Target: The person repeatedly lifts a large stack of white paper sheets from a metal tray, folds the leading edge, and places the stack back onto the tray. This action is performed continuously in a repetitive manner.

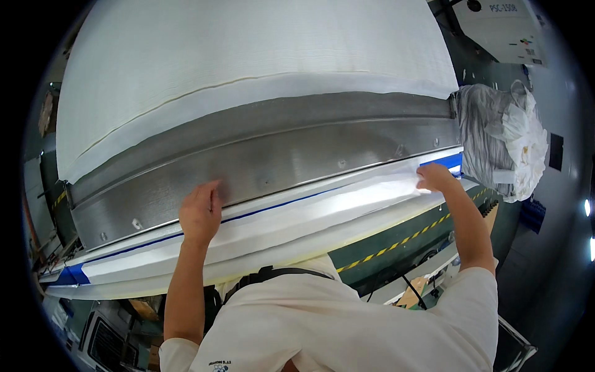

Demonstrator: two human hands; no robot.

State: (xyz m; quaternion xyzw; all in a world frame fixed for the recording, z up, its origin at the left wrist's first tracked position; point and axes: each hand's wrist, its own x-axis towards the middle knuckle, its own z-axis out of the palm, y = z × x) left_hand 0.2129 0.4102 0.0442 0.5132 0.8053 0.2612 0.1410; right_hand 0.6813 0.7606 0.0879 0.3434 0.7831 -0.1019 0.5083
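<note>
A huge roll of white fabric (pixel 248 56) fills the top of the view above a long grey metal guard plate (pixel 279 161). Below the plate a white sheet (pixel 291 217) with a thin blue line along it runs out over a lit slot. My left hand (pixel 199 214) lies flat on the sheet at the plate's lower edge, fingers pressed together and down. My right hand (pixel 435 177) rests further right on the sheet near a blue end piece (pixel 447 162), fingers curled onto the fabric edge.
A grey and white bundle of bagged cloth (pixel 502 139) sits at the right end of the machine. Yellow-black hazard tape (pixel 403 239) marks the green floor below. A white machine cabinet (pixel 502 28) stands at top right. Blue tape (pixel 71 274) marks the sheet's left end.
</note>
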